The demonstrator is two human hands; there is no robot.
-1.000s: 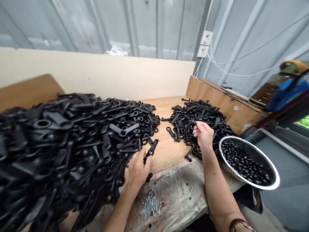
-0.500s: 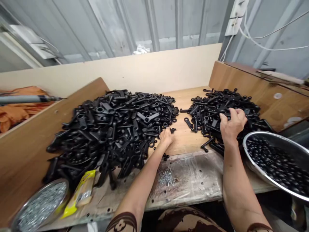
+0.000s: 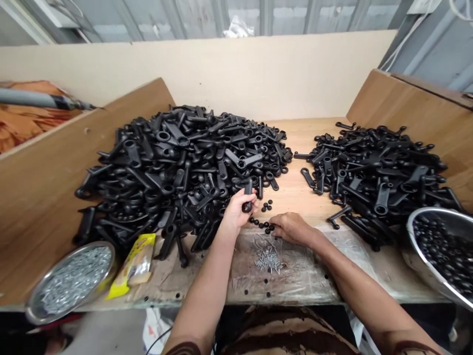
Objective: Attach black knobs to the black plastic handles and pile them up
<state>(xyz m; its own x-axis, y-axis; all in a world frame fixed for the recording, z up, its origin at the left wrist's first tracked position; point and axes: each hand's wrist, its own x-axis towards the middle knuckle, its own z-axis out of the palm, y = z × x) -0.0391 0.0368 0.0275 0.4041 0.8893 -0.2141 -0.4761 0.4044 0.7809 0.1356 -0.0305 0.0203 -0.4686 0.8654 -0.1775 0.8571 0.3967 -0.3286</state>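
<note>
My left hand [image 3: 237,211] is closed around a black plastic crank handle [image 3: 248,188], held up at the front edge of the large left pile of similar handles [image 3: 185,162]. My right hand [image 3: 295,228] rests low over the board, thumb and fingers pinched together at a short row of small round black caps [image 3: 261,225]. Whether a cap is between its fingertips is hidden. A few more loose caps [image 3: 266,204] lie just behind. Small silver screws [image 3: 269,260] are heaped on the plastic-covered front strip below both hands.
At right is a smaller pile of black crank handles [image 3: 369,167], with a metal bowl [image 3: 410,224] of black balls in front. A steel dish [image 3: 109,246] of metal parts and a yellow packet [image 3: 129,271] sit front left. Wooden side boards [image 3: 48,192] enclose the bench.
My right hand has left the right pile and come down to the caps at the centre, its fingers closing. My left hand now holds a crank handle upright. The view has tilted down.
</note>
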